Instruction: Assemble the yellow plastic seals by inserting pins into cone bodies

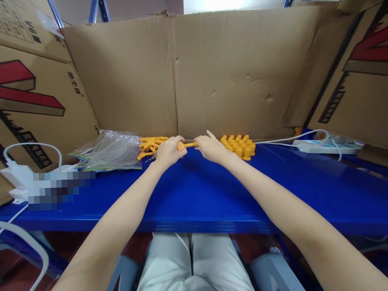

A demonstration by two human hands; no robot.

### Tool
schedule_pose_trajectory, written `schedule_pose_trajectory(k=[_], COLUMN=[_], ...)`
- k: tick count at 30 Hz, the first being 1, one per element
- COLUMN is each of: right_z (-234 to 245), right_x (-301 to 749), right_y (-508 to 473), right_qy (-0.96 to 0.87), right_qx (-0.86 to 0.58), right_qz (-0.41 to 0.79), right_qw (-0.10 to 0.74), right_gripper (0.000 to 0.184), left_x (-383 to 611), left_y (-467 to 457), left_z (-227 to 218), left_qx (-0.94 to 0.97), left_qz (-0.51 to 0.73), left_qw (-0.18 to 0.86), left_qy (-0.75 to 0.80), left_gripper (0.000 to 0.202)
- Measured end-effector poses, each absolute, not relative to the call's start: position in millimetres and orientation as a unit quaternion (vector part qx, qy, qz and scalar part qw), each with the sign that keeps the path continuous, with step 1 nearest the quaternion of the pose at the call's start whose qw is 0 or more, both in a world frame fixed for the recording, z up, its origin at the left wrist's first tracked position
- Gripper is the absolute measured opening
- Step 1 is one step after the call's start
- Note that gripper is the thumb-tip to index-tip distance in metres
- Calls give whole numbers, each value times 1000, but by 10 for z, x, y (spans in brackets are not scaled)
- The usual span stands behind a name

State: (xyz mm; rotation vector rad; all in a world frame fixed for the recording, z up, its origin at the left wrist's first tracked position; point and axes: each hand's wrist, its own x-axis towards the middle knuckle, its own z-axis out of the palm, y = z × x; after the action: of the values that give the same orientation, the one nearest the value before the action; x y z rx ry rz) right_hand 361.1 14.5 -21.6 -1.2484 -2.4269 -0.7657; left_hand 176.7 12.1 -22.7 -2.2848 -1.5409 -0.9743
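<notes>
Pale trousers (163, 265) cover my legs, tucked under the front edge of the blue counter (198, 196), with grey armrests (275, 272) at either side. Both my arms reach forward over the surface, and my two hands meet at one thing, a twisted orange rod (190, 144) near the back of the counter, in front of the cardboard (242, 71). My left hand (169, 151) grips it at the rounded end, which shows by my thumb; my right hand (209, 147) has its fingers closed on the other end, one finger sticking up. Only a short stretch of rod is bare between them – how much lies under my fingers, I cannot tell.

Just left of my left hand lies a heap of orange pieces (152, 142), and beyond it, clear plastic bags (114, 151). Beside my right hand, orange pegs (240, 144) stand upright in a tight cluster – my wrist is just in front of their left edge. Farther right is a white power strip (318, 146); far left, a white charger (18, 173). Printed boxes (31, 130) wall both sides.
</notes>
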Motion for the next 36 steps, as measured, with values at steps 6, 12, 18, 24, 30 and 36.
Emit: schedule_pose_trajectory(k=[6, 12, 18, 24, 30, 36], right_z=[-146, -111, -87, 7, 197, 317], right_x=[3593, 3615, 3678, 3653, 3683, 4139], right_y=[73, 92, 204, 241, 257, 338], right_qy=[-836, -824, -826, -837, -822, -753], right_qx=[-453, -431, -337, -295, -343, -462], right_qz=[-266, -322, -384, -380, -371, -333], right_qw=[155, 180, 238, 262, 262, 331], right_gripper=[20, 25, 30, 30, 30, 25], left_x=[1792, 1825, 1754, 1677, 1639, 1651], left_y=[143, 139, 98, 53, -17, 88], left_z=[-216, -170, -98, -39, -11, -74], left_qx=[-773, -726, -648, -668, -715, -724], left_qz=[-375, -413, -305, -193, -192, -303], left_qw=[57, -191, -507, -600, -532, -458], left_qy=[-508, -515, -479, -397, -411, -417], left_gripper=[28, 13, 11, 41, 46, 30])
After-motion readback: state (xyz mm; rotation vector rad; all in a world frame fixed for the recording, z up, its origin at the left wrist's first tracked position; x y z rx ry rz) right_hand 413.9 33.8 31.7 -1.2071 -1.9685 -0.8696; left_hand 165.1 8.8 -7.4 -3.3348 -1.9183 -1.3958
